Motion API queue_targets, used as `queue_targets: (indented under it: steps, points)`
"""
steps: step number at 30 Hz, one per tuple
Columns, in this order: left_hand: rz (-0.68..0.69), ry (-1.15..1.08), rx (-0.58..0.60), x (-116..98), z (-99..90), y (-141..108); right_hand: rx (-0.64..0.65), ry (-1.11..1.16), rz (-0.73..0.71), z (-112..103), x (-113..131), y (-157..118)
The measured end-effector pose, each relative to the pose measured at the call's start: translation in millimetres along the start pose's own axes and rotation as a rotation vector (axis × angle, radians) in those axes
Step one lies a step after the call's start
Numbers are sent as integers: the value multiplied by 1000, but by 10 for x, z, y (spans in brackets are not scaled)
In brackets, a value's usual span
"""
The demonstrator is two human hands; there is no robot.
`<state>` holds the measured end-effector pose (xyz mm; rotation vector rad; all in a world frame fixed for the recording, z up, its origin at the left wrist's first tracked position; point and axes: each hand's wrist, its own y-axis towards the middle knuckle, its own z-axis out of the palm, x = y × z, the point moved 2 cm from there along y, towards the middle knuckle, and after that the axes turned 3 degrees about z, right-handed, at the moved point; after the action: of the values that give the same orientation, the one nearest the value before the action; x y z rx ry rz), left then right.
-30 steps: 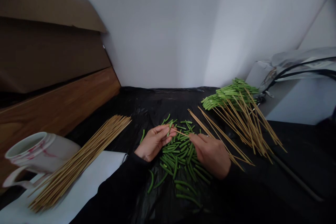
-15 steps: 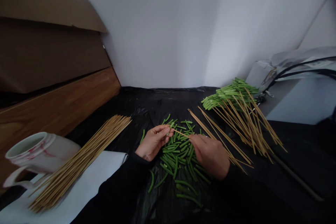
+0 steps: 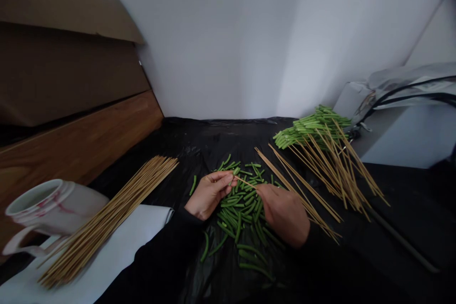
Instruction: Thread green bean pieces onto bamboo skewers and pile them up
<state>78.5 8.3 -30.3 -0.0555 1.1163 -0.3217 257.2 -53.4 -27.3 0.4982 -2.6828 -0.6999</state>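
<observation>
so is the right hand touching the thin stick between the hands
Touching: the head view shows the fingertips of the right hand closed on one end of the thin stick.

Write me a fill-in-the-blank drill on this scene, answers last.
The left hand pinches a stem piece coloured ____.
The right hand grips a thin stick pointing toward the ____ hand.
The plastic sheet beneath the cut pieces is ____.
The stem pile lies to the person's ____.

green; left; black; right
</observation>
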Motion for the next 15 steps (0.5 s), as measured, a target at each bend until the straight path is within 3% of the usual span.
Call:
queue_targets:
  steps: [15]
  points:
    - [16, 58, 53, 2, 59, -39, -43, 17, -10, -3, 2, 1]
